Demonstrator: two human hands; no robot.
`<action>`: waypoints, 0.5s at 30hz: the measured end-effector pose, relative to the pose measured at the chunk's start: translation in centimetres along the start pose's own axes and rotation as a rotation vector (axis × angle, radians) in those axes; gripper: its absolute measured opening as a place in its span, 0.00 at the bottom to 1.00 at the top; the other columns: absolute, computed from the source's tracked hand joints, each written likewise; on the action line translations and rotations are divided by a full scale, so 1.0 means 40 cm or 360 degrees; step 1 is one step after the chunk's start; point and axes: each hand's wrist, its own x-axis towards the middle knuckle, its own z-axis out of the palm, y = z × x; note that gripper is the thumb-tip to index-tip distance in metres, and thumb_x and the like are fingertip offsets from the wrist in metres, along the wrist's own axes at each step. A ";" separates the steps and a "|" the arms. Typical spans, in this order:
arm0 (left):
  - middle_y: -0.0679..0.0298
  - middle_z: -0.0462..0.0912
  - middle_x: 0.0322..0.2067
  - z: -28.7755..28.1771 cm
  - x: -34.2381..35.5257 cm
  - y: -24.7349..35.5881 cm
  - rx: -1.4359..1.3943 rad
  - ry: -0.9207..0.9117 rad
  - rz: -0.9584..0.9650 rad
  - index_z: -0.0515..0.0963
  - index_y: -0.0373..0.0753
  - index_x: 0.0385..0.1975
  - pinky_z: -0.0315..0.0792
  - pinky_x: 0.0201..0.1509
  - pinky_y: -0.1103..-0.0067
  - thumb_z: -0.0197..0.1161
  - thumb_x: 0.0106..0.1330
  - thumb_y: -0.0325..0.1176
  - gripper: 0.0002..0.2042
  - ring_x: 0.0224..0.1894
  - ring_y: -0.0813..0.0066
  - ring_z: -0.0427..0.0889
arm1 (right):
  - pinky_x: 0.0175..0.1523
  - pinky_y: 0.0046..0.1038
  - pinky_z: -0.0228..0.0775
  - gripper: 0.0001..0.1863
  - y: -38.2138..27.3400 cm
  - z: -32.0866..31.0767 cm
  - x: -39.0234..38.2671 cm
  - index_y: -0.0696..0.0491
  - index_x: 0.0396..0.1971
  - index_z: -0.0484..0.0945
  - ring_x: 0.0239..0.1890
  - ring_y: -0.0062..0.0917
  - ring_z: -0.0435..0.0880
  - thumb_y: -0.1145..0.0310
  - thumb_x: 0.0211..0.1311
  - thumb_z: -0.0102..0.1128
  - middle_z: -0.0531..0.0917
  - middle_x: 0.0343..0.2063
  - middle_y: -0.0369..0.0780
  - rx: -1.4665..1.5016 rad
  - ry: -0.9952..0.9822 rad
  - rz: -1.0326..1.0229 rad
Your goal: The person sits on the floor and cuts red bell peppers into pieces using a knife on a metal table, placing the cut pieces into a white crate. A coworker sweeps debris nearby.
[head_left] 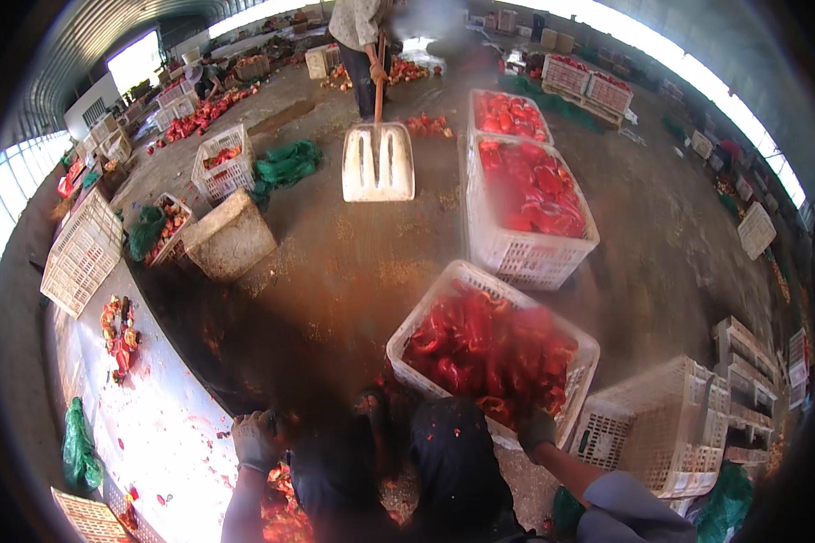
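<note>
My left hand (pixel 252 436), gloved, has its fingers curled at the edge of the pale metal table (pixel 167 412), which carries red scraps. Whether it holds anything else is unclear. My right hand (pixel 538 432), also gloved, grips the near rim of a white plastic crate (pixel 407 369) full of red peppers (pixel 484 339), below me and right of centre. My dark-clad legs (pixel 453 462) are between my hands, with red and pale scraps on the floor beside them. Part of the view is hazy.
Two full pepper crates (pixel 534 253) stand beyond mine; an empty crate (pixel 652 416) and pallets (pixel 743 389) are right. Ahead, a person (pixel 362 63) holds a white shovel (pixel 378 163). Crates (pixel 81 249), a tub (pixel 229 235) and green netting (pixel 285 167) lie left; another person (pixel 204 81) crouches farther back.
</note>
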 end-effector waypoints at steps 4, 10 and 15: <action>0.56 0.90 0.37 -0.014 0.048 0.067 -0.0126 0.0027 0.0027 0.89 0.49 0.39 0.74 0.60 0.57 0.67 0.66 0.47 0.11 0.45 0.52 0.88 | 0.57 0.54 0.83 0.18 0.068 0.030 0.032 0.54 0.49 0.88 0.53 0.55 0.90 0.58 0.69 0.60 0.90 0.45 0.58 0.0152 0.0253 0.0169; 0.58 0.90 0.36 -0.019 0.011 0.035 -0.0110 0.0037 -0.0041 0.90 0.54 0.36 0.73 0.60 0.59 0.68 0.66 0.47 0.08 0.44 0.52 0.88 | 0.58 0.53 0.82 0.22 -0.020 -0.019 0.009 0.49 0.54 0.89 0.55 0.53 0.90 0.51 0.68 0.64 0.91 0.49 0.54 0.0263 0.0073 0.0361; 0.57 0.89 0.37 -0.034 0.006 0.050 -0.0111 -0.0013 -0.0002 0.89 0.51 0.36 0.72 0.61 0.59 0.68 0.66 0.45 0.09 0.45 0.50 0.87 | 0.58 0.52 0.82 0.22 0.011 -0.002 0.003 0.50 0.52 0.89 0.55 0.53 0.90 0.51 0.66 0.65 0.91 0.48 0.55 0.0345 0.0140 0.0332</action>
